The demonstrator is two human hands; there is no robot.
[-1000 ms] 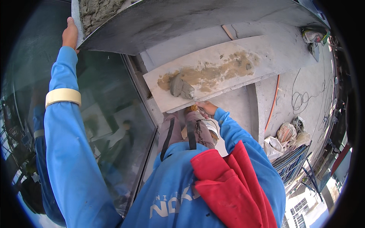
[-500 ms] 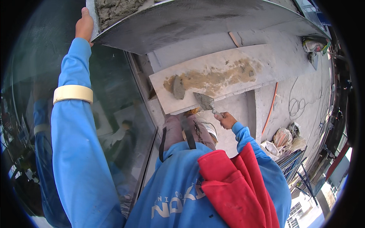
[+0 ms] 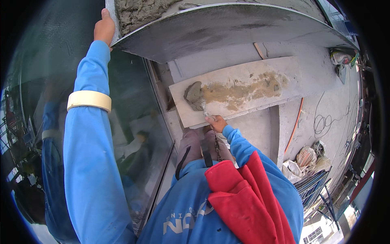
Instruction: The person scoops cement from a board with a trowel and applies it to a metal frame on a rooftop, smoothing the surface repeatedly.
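Observation:
My left hand [image 3: 105, 29] is raised at the upper left, fingers wrapped round the end edge of a large grey slab [image 3: 227, 32]. Rough wet mortar [image 3: 142, 13] covers the slab's top face. Lower down, my right hand [image 3: 216, 123] grips a trowel [image 3: 204, 111] by its handle. The trowel's blade is at the grey mortar lump [image 3: 193, 91], mostly hidden by mortar. That lump sits at the left end of a pale board [image 3: 185, 116], which has a brown, wet smear along its middle.
A dark glass pane [image 3: 132, 81] runs along my left side. A tape roll [image 3: 89, 100] circles my left sleeve, and a red cloth [image 3: 248, 195] hangs over my front. To the right are an orange hose [image 3: 295, 124], a coiled cable [image 3: 323, 125], plastic bags [image 3: 305, 156] and metal rods [image 3: 313, 183].
The trowel in my right hand has moved left, from beside the board's front edge onto the mortar lump. My left hand keeps its grip on the slab. The whole view has shifted slightly.

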